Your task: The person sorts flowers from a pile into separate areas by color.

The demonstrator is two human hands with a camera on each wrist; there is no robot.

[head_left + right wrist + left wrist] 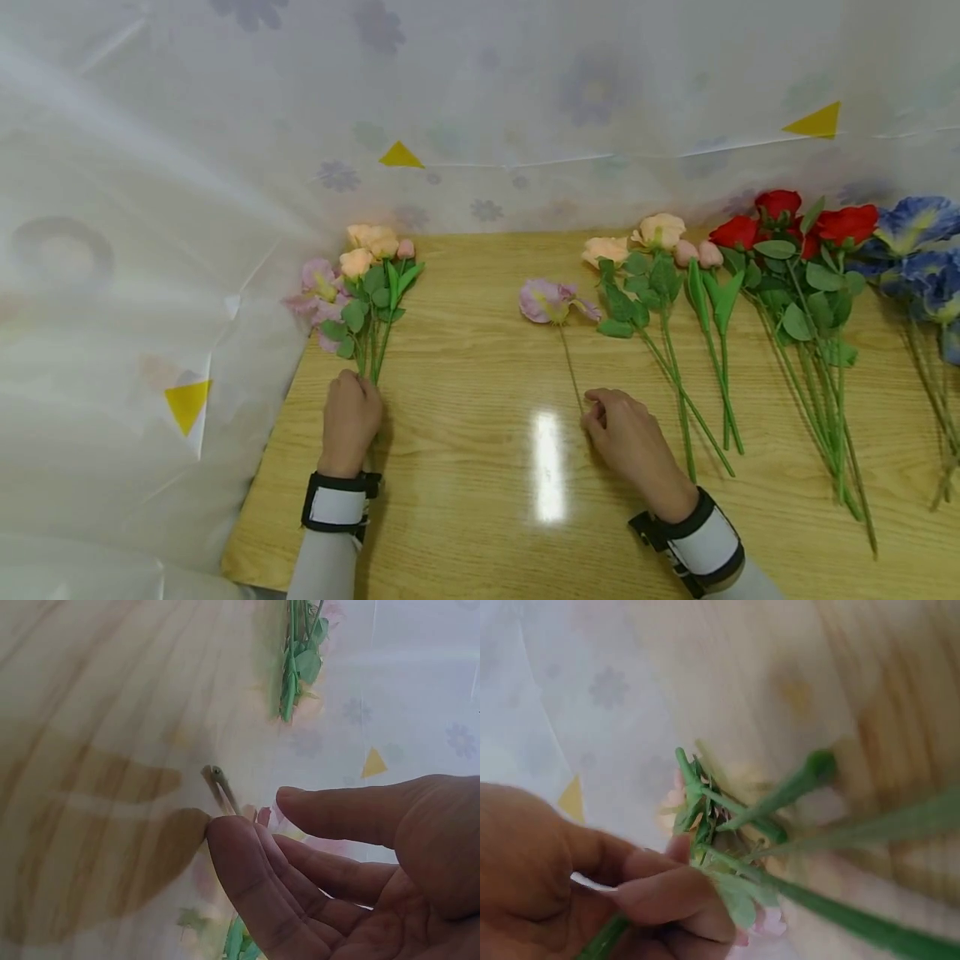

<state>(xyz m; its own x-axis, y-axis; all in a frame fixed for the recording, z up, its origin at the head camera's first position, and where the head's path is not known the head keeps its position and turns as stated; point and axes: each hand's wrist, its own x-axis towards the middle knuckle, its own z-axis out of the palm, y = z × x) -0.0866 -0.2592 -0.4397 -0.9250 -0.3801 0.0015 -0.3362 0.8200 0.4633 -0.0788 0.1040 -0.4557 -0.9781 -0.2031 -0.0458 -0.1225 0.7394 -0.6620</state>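
Note:
On the table's left side, my left hand (351, 421) grips a bunch of artificial flowers by the stems. The bunch has peach roses (372, 241), a pink tulip (406, 249) and light purple irises (320, 282). In the left wrist view, several green stems (847, 919) stick out past the thumb and fingers. A single light purple iris (542, 300) lies on the table to the right of the bunch. My right hand (628, 433) is at the lower part of its thin stem, thumb and forefinger apart. The right wrist view shows the stem end (217, 774) just past the fingertips.
Right of the single iris lie peach roses (660, 232), pink tulips (710, 254), red roses (847, 225) and blue irises (918, 225), stems toward me. A pale flower-print sheet (487, 100) with yellow triangles hangs behind the wooden table (465, 467) and at its left.

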